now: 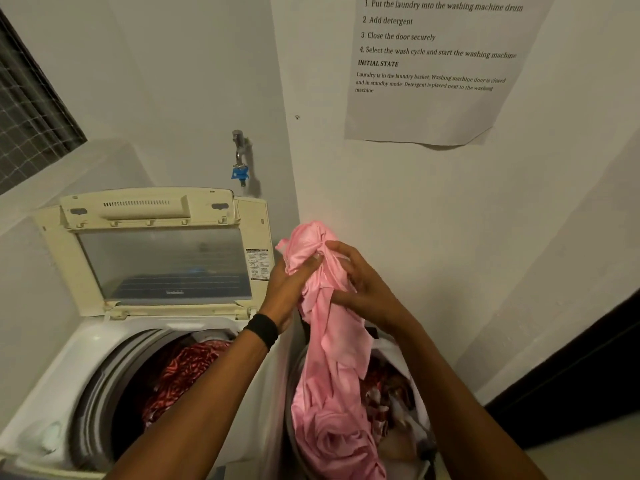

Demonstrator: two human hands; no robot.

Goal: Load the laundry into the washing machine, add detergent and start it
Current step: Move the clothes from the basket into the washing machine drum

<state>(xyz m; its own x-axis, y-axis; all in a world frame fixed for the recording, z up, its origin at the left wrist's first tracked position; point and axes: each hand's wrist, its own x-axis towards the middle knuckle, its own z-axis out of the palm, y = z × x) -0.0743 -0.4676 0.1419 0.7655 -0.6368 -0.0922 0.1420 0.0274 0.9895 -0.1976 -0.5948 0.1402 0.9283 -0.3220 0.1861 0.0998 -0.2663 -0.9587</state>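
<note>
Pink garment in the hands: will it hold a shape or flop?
Probably floppy: the pink garment hangs in loose folds below the left hand and right hand. Likely light, as a bunched grip alone holds it up. Its faint sheen suggests it may slip.

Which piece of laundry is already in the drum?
The red patterned cloth lying inside the drum. The pink garment hangs from the left hand and right hand over the basket.

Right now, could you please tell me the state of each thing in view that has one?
Washer lid: open, raised upright.
Drum: partly loaded with red patterned laundry.
Laundry basket: holds more clothes.
Pink garment: lifted, lower end in the basket.
Left hand: grips the pink garment.
Right hand: grips the pink garment.
</note>
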